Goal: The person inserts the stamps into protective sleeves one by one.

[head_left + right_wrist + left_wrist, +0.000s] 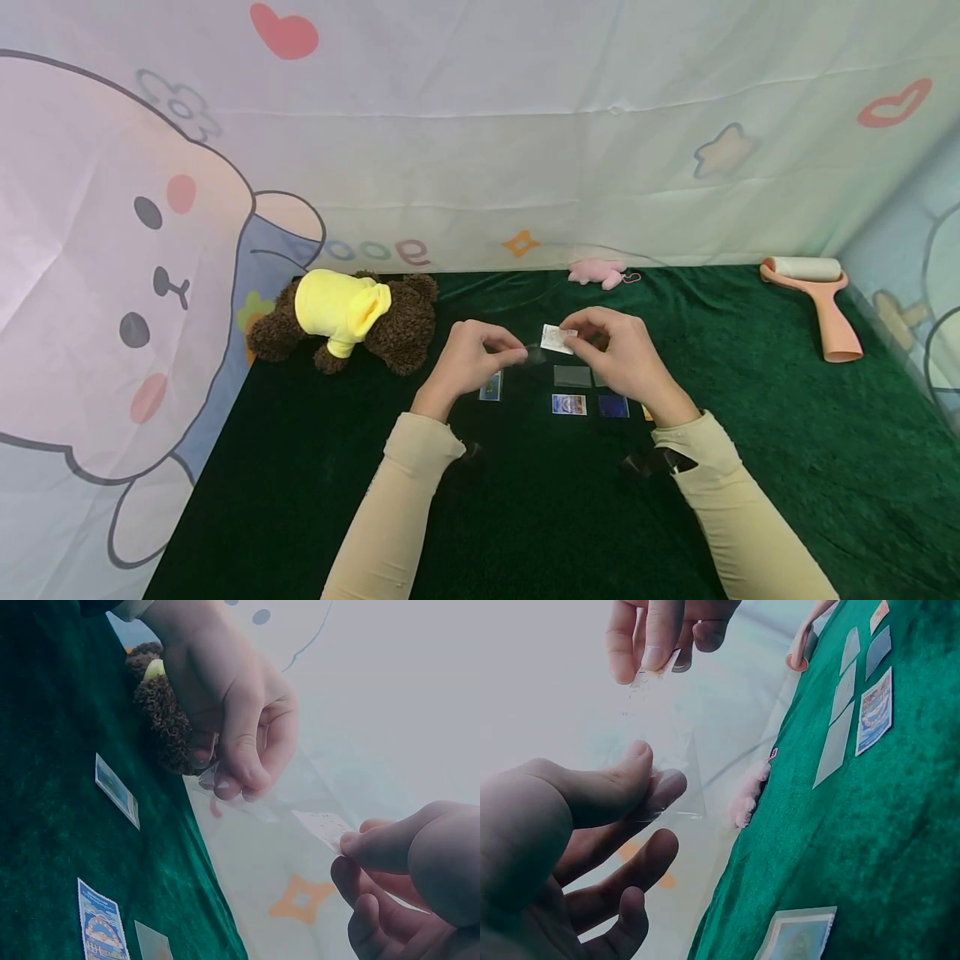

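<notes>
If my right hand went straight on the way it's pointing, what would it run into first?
Likely the clear sleeve pinched by your left hand; the white slip in your right hand would reach it first. The gap's depth is hard to judge.

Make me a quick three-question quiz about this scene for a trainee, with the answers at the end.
1. Multiple choice: what does the right hand pinch?
A) a blue card
B) a small white slip
C) a pen

2. True or false: in the head view, the pink plush lies to the left of the lint roller.

3. Fill in: the clear sleeve is pinched by the ____.

Key: 1. B; 2. True; 3. left hand.
</notes>
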Demonstrator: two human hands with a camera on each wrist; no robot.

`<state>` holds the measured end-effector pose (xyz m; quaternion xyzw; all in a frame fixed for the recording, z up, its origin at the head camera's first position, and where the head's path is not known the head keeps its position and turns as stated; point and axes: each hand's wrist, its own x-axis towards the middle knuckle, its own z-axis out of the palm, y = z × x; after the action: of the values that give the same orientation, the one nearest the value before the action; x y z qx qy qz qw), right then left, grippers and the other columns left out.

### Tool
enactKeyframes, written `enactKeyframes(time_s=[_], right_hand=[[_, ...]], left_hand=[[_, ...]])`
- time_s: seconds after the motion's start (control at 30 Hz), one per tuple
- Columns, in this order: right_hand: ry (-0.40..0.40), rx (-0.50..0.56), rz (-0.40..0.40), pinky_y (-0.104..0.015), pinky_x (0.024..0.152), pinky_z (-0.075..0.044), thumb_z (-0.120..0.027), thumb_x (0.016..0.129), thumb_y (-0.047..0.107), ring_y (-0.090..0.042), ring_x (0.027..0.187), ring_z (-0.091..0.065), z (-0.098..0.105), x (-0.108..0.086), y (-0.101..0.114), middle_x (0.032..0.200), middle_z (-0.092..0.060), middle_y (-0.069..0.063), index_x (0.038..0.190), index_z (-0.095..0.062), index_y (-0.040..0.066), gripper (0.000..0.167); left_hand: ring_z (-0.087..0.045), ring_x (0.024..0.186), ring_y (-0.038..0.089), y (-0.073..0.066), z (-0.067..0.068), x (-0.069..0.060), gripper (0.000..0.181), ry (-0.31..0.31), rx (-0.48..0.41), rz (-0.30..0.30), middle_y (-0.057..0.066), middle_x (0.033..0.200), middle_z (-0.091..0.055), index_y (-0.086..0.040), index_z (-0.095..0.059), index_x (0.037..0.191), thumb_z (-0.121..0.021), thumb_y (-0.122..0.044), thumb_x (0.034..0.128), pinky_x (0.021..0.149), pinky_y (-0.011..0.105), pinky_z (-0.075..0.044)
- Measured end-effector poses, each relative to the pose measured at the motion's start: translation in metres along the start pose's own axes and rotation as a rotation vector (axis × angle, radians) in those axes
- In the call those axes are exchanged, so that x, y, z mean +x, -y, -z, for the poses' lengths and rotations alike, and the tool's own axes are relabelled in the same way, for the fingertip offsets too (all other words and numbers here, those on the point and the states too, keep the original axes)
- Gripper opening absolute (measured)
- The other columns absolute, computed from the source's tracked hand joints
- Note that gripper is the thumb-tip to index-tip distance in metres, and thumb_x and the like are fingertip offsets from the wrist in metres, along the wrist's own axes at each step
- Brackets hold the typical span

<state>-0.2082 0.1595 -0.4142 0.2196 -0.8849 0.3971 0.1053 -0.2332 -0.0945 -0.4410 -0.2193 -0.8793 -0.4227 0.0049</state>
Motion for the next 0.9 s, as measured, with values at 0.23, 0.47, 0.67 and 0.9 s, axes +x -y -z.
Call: enactKeyframes(time_s=[0.23, 0.47, 0.67, 0.9], right_hand=[[0.010, 0.011, 0.000, -0.039, 0.074, -0.058, -0.075, 0.098, 0.008, -0.021, 0.087, -0.064, -0.0002, -0.0004, 0.0002, 0.104, -0.075, -0.006, 0.112, -0.076, 0.010, 0.014], [0.060, 0.026, -0.002, -0.038, 0.075, -0.058, -0.075, 0.098, 0.007, -0.021, 0.086, -0.064, -0.0013, -0.0008, 0.0004, 0.104, -0.074, -0.006, 0.114, -0.076, 0.010, 0.016], [0.089, 0.021, 0.004, -0.038, 0.075, -0.057, -0.074, 0.099, 0.007, -0.021, 0.088, -0.064, -0.0013, -0.0010, 0.0001, 0.106, -0.075, -0.005, 0.114, -0.077, 0.011, 0.016], [0.099, 0.014, 0.005, -0.038, 0.074, -0.057, -0.074, 0.098, 0.007, -0.021, 0.088, -0.065, -0.0011, -0.0006, 0.0000, 0.105, -0.075, -0.005, 0.113, -0.077, 0.011, 0.015]], left_hand=[[-0.070, 0.082, 0.009, -0.0014, 0.0011, -0.0003, 0.007, 0.014, -0.021, 0.001, -0.011, 0.083, -0.077, -0.018, -0.084, 0.093, -0.079, -0.021, 0.0965, 0.083, 0.040, -0.057], [-0.071, 0.082, 0.008, -0.0025, 0.0024, -0.0003, 0.008, 0.012, -0.045, 0.006, -0.011, 0.083, -0.077, -0.019, -0.084, 0.092, -0.078, -0.022, 0.0971, 0.082, 0.040, -0.057], [-0.072, 0.081, 0.007, -0.0036, 0.0032, -0.0005, 0.009, 0.014, -0.053, 0.004, -0.010, 0.083, -0.078, -0.018, -0.084, 0.092, -0.078, -0.022, 0.0975, 0.082, 0.039, -0.058], [-0.072, 0.081, 0.007, -0.0041, 0.0036, -0.0012, 0.008, 0.010, -0.059, 0.002, -0.011, 0.083, -0.077, -0.017, -0.084, 0.092, -0.078, -0.021, 0.0972, 0.082, 0.039, -0.059]])
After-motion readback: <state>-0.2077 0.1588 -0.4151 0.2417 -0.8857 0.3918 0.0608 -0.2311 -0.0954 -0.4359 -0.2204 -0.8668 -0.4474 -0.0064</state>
